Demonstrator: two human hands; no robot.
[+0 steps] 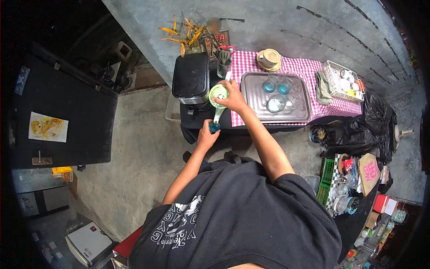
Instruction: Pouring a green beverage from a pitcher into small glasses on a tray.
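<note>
My right hand (233, 97) grips a pale green spouted pot (217, 92) from its right side, with the fingers over its round top. Its spout points down toward me, with the tip at a small blue glass (214, 127). I cannot tell whether liquid is running from it. My left hand (205, 136) is closed around that glass, just in front of the table's edge. Right of the pot, a metal tray (255, 112) holds several glasses, among them a blue-tinted one (274, 104) nearest me.
Left of the pot stands a black-lidded appliance (190, 75). Behind it, a clear container (223, 70) holds utensils and red-handled scissors. A cup (269, 59) sits beyond the tray on the checked cloth (242, 60). At right are a wire basket (336, 95) of cups and a folded cloth (323, 88).
</note>
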